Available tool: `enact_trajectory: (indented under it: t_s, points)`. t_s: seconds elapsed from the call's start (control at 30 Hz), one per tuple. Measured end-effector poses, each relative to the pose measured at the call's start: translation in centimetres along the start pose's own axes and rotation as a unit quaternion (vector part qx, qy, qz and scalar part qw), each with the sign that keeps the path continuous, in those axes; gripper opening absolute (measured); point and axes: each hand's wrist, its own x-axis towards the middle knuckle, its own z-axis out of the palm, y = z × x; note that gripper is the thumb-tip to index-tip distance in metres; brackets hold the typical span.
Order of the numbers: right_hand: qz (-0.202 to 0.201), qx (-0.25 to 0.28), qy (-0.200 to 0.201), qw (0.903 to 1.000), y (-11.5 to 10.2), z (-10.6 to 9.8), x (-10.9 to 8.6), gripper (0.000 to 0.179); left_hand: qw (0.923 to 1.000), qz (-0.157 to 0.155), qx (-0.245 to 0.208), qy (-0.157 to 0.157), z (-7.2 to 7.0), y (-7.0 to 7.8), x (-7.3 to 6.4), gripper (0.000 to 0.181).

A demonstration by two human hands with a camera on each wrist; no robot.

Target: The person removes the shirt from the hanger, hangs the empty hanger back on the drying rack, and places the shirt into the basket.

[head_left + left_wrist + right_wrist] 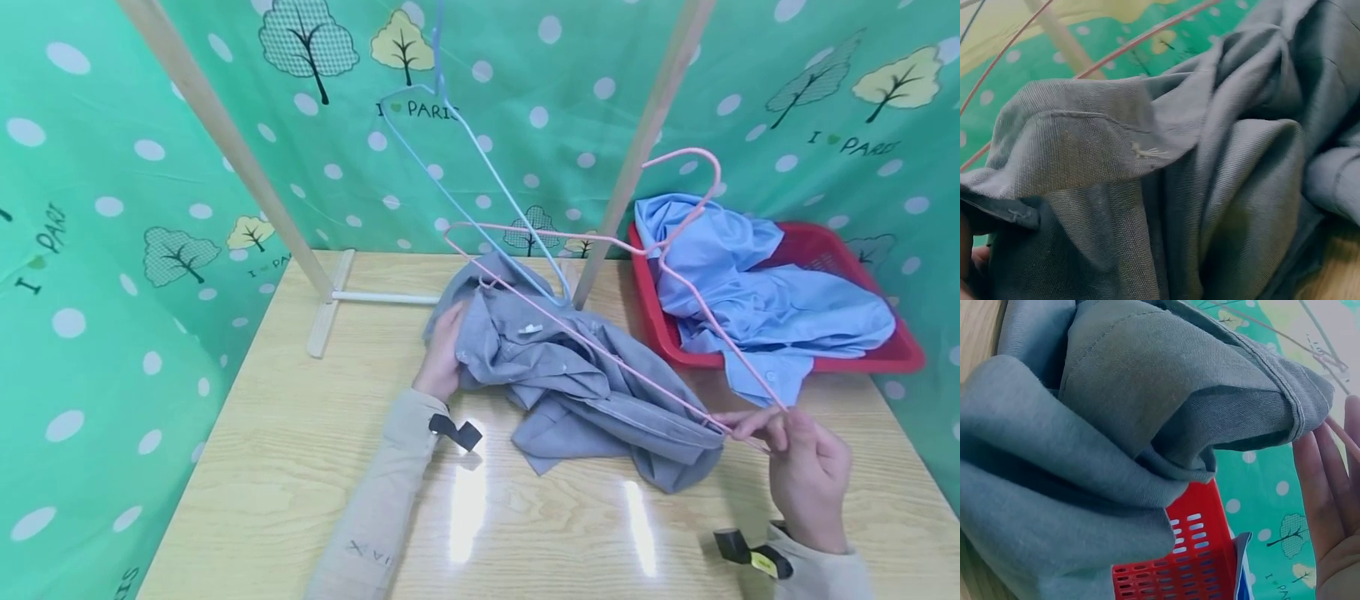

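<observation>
A crumpled grey shirt [555,375] lies across the middle of the table. My left hand [442,354] grips its left end, by a folded edge with a stitched buttonhole in the left wrist view. A pink wire hanger [663,247] slants over the garment, hook up, its lower bar running along the cloth. At the far right corner of the hanger, my right hand [806,467] pinches the wire. In the right wrist view, fingers [1319,481] of that hand reach the hemmed end of the grey shirt [1129,381], where the hanger's corner enters the cloth.
A blue wire hanger [439,79] hangs from above, its lower end overlapping the grey shirt. Wooden rack posts [225,133] rise at the back, joined low by a white rod [386,297]. A red basket [862,364] at back right holds light blue clothing [795,308], part of it draping over the rim.
</observation>
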Motion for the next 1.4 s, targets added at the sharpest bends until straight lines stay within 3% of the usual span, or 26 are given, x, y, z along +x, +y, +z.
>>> enact_trajectory:
  t_s: [0.23,0.5,0.63,0.8,0.97,1.2,1.4]
  points:
    - [-0.006,-0.013,-0.003,0.9999,0.2,0.5,0.1,0.043,0.9955,0.002,0.094,-0.016,0.7,-0.2,-0.6,0.035]
    - [0.012,-0.078,-0.009,0.9969,0.8,1.0,-0.1,0.041,0.9848,0.001,0.168,-0.043,1.6,-0.1,-1.6,0.031]
    - [0.016,-0.106,0.002,0.9942,1.0,1.2,-0.2,0.041,0.9804,0.03,0.183,-0.066,2.4,0.1,-2.0,0.028]
    - [0.02,-0.159,0.001,0.987,1.2,1.8,-0.4,0.041,0.9782,0.047,0.19,-0.069,3.1,0.4,-2.7,0.023]
    - [0.028,-0.197,0.001,0.9801,1.4,2.6,-0.5,0.039,0.9746,0.033,0.21,-0.071,3.8,0.7,-3.1,0.033]
    - [0.044,-0.198,0.0,0.9792,1.4,2.9,-0.6,0.038,0.9637,0.02,0.247,-0.101,5.1,1.1,-3.8,0.045]
    - [0.045,-0.243,-0.009,0.9689,1.4,4.0,-0.6,0.036,0.961,0.012,0.254,-0.108,5.9,1.3,-4.3,0.06]
